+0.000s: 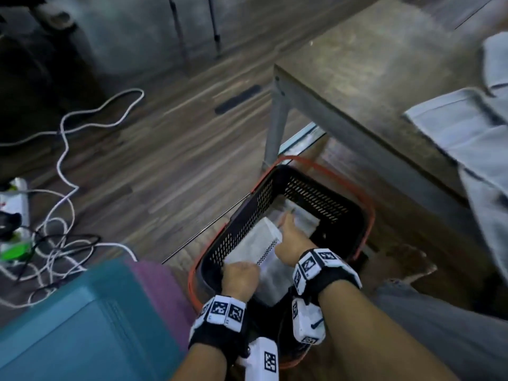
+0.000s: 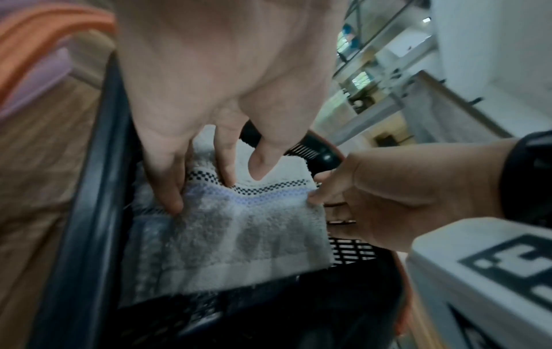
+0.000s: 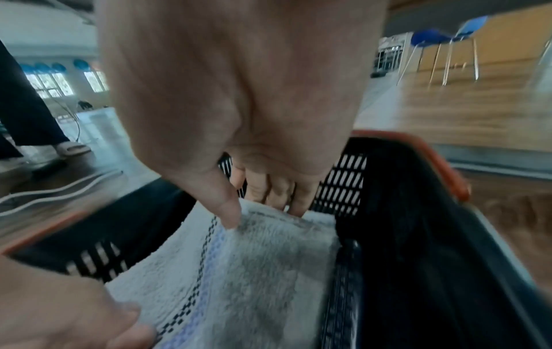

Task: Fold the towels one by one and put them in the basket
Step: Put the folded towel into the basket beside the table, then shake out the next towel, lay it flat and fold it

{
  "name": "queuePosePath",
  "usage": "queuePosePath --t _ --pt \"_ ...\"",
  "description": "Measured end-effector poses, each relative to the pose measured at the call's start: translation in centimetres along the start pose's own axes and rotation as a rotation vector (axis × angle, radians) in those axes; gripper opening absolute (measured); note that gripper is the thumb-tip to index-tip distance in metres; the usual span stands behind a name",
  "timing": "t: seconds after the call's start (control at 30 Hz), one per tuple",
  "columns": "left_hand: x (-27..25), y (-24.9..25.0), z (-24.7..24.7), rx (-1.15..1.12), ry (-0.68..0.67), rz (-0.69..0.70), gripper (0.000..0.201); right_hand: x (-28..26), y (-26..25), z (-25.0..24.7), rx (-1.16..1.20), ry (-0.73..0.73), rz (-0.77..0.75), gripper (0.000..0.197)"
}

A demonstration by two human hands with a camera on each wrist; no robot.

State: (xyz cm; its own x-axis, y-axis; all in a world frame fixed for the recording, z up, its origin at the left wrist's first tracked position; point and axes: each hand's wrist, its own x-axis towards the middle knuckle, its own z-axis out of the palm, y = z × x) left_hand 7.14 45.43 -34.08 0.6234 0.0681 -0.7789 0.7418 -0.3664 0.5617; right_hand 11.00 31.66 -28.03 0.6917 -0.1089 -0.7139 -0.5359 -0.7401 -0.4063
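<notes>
Pretty dim and murky overall with a cool cast, motion blur smearing the floor in the head view, heavy wide-angle stretching at edges, and daylight from far windows blowing out.

A grey-topped table with metal legs stands on the dark wood-plank floor. White cables snake across the floor to a white power strip, where a bright green plug lies among black wires. A teal plastic box sits at the lower left, just beside a purple mat-like piece. In the right wrist view, two blue plastic chairs with thin metal legs stand well apart on light flooring.
</notes>
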Motion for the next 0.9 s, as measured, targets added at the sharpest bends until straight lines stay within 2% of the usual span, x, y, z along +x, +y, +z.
queuePosePath --t 0.07,0.17,0.27,0.33,0.43,0.57,0.67,0.77,0.9 --pt "1.3 -1.0 0.5 -0.014 0.055 -0.079 0.023 1.1 0.8 1.6 0.031 -0.036 -0.001 0.060" --pt "2.7 -1.3 0.9 0.055 0.069 -0.175 0.033 1.9 1.9 2.5 0.065 -0.077 -0.006 0.060" --pt "3.7 -1.2 1.2 0.140 0.074 -0.268 0.042 2.4 2.8 2.0 0.071 -0.081 -0.022 0.061" --pt "3.7 -0.8 1.4 0.121 0.092 -0.328 0.048 2.6 3.2 1.3 0.086 -0.074 -0.016 0.060" --pt "2.9 0.1 1.4 0.122 0.113 -0.355 0.057 2.3 3.2 -0.1 0.097 -0.035 -0.023 0.053" --pt "0.7 2.7 0.9 0.029 0.031 -0.153 0.027 0.3 1.7 -2.7 0.104 0.017 -0.109 0.036" --pt "-2.2 7.5 0.9 0.017 -0.020 0.033 0.033 -2.8 -0.6 -7.0 0.070 0.051 -0.211 0.017" --pt "-6.0 13.5 2.1 0.048 -0.050 0.313 0.029 -8.2 -2.1 -13.0 -0.034 0.138 -0.296 0.032" --pt "-12.3 20.8 6.4 0.063 -0.110 0.666 0.026 -18.2 -0.6 -21.6 -0.106 0.448 -0.360 0.036"
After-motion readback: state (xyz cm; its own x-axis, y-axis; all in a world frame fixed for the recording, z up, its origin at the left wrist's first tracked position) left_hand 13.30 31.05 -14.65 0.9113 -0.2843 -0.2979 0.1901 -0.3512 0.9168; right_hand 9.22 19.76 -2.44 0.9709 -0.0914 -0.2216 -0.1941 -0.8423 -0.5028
